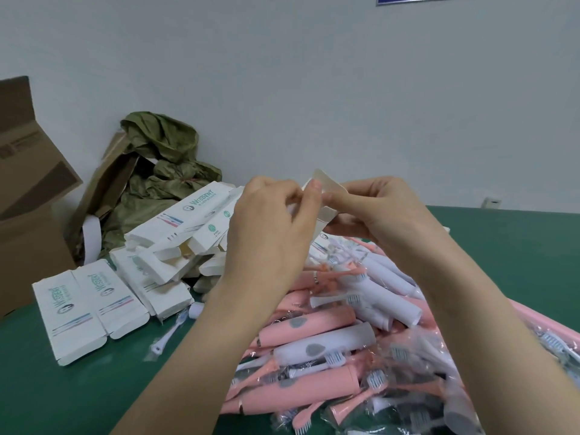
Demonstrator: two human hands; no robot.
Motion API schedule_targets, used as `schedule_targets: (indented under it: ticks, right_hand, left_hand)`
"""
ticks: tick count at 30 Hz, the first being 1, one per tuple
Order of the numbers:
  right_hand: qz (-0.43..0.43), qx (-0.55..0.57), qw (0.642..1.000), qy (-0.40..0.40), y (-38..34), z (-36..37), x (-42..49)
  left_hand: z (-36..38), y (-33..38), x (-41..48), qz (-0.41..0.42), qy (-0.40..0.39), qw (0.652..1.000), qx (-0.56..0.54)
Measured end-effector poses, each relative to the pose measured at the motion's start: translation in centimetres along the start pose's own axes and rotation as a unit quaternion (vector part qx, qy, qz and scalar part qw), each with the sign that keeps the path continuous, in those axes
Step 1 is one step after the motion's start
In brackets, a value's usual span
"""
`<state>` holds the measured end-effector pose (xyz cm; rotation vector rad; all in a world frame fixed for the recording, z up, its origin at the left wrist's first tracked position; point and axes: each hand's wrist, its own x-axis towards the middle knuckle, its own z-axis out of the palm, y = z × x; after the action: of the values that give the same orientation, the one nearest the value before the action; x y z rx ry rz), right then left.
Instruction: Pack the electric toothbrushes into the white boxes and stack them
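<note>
toothbrushes (pixel 329 343): pink and white handles and loose heads, each in clear film, heaped on the table (pixel 94 387) right under the forearms.
left hand (pixel 266 221): fingers curled, thumb and forefinger pinching the box's top edge beside the flap.
right hand (pixel 383 211): thumb laid across the flap's base, other fingers curled behind, gripping the same box.
box (pixel 326 216): held in the air above the pile between both hands, tilted, its body mostly hidden by the left hand.
flap (pixel 329 183): standing up, not tucked in.
step: working one box's end, probably opening it to load or closing it; whether a brush is inside cannot be told.
next move: if empty, one hand must let go and draw a bagged brush from the pile; if loaded, fold the flap and tuck it in squarely.
look of box: thin white card, cream inside, easily creased.
other boxes (pixel 188 233): white printed ones piled loosely at left, not yet a neat stack.
</note>
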<state>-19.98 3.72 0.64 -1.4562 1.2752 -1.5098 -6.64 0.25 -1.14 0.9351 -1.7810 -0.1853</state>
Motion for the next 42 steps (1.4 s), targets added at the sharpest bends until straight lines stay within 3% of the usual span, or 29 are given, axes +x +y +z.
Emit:
schedule_targets:
  ticks: [4, 9, 18, 22, 25, 27, 30, 34, 38, 42]
  right_hand:
    - [-0.011, -0.011, 1.000, 0.018, 0.0, 0.0, -0.1]
    - [0.026, 0.004, 0.999, 0.030, 0.1, -0.4, 0.2]
    - [0.042, 0.066, 0.996, -0.042, 0.0, -0.8, 0.5]
    - [0.040, 0.047, 0.994, -0.086, 0.5, -1.2, 0.5]
    - [0.049, 0.028, 0.997, -0.061, 1.4, -1.5, 0.8]
    - [0.037, -0.079, 0.996, -0.031, 2.7, -1.7, 1.0]
    - [-0.023, -0.320, 0.946, -0.047, 4.4, -1.1, 0.7]
    - [-0.061, -0.546, 0.826, -0.126, 5.8, 0.2, 1.2]
    - [-0.114, -0.556, 0.809, -0.153, 6.2, 1.5, 2.3]
    - [-0.132, -0.581, 0.781, -0.185, 7.2, 4.9, 2.4]
  left_hand:
    - [0.4, 0.2, -0.2, -0.034, 0.024, 0.999, 0.029]
    - [0.2, -0.3, -0.8, 0.012, -0.041, 0.999, 0.020]
    - [-0.6, -0.7, -0.7, 0.070, -0.083, 0.991, 0.073]
    - [0.0, -0.8, -1.4, 0.061, -0.050, 0.994, 0.073]
    - [-0.1, -1.3, -1.6, 0.068, -0.006, 0.997, 0.042]
    - [-0.3, -1.6, -1.7, 0.081, 0.024, 0.996, -0.001]
    - [-1.0, -1.9, -1.7, 0.089, 0.089, 0.991, -0.033]
    - [-1.8, -2.7, -1.1, 0.059, 0.074, 0.995, -0.018]
    - [-1.2, -4.1, -1.2, 0.014, -0.028, 0.998, 0.049]
    - [-0.6, -5.2, -1.6, 0.011, -0.025, 0.998, 0.054]
